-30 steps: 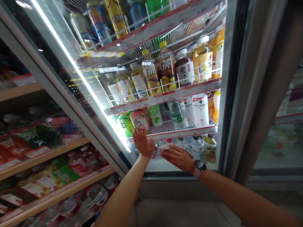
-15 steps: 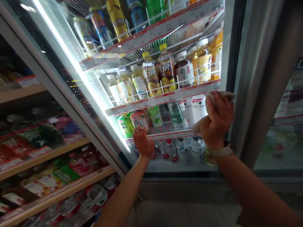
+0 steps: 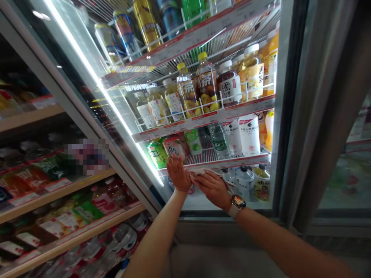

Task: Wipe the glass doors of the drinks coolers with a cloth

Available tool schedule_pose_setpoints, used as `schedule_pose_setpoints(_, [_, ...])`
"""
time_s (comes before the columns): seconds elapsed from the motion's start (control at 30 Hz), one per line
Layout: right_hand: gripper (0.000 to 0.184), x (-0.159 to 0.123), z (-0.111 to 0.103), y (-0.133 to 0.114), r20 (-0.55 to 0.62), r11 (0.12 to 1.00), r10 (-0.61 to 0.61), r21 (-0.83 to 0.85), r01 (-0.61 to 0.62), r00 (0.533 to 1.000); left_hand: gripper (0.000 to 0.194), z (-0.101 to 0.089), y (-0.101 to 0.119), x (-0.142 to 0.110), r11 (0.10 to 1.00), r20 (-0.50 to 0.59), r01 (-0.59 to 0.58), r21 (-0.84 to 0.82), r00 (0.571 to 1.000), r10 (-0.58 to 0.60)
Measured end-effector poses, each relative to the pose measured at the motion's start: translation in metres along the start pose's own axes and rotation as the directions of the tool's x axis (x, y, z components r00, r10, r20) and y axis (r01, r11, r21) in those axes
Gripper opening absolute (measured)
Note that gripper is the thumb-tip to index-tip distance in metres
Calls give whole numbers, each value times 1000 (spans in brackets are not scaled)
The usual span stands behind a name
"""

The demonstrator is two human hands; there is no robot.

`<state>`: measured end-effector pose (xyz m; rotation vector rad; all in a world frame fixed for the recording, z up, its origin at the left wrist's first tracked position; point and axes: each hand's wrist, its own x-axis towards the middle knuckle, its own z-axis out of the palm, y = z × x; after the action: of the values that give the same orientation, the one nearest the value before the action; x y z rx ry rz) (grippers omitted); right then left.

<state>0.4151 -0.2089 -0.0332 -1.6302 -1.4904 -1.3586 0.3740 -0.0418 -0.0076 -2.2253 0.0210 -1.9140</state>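
Note:
My left hand (image 3: 178,174) lies flat and open against the glass door (image 3: 162,127) of a drinks fridge, low down, in front of a green-and-red bottle. Right beside it my right hand (image 3: 212,187), with a watch on the wrist, presses a white cloth (image 3: 199,172) flat onto the same glass, fingers stretched over it. The two hands almost touch. Behind the glass, bottles of tea (image 3: 206,87) and white cartons (image 3: 249,135) stand on wire shelves.
Open shelves (image 3: 58,193) with bottled drinks and packets run along the left. The fridge's metal frame (image 3: 319,116) rises on the right, with another glass door beyond it. Cans (image 3: 145,23) fill the top fridge shelf. A grey floor shows below.
My right hand with the cloth came down from the upper right edge of the door to the lower glass beside my left hand. The left hand stayed put.

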Motion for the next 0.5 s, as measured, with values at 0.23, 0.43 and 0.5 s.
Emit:
schedule_pose_setpoints(0.23, [29, -4, -25, 27, 6, 987, -145, -67, 145, 989, 57, 0, 0, 0, 999, 2, 27, -24, 1000, -27])
schedule_pose_setpoints(0.43, [43, 21, -84, 71, -266, 925, 129, -316, -213, 955, 59, 0, 0, 0, 999, 3, 20, -48, 1000, -20])
schedule_pose_setpoints(0.5, [49, 23, -100, 89, -432, 872, 199, -331, -360, 880, 59, 0, 0, 0, 999, -3, 21, -48, 1000, -22])
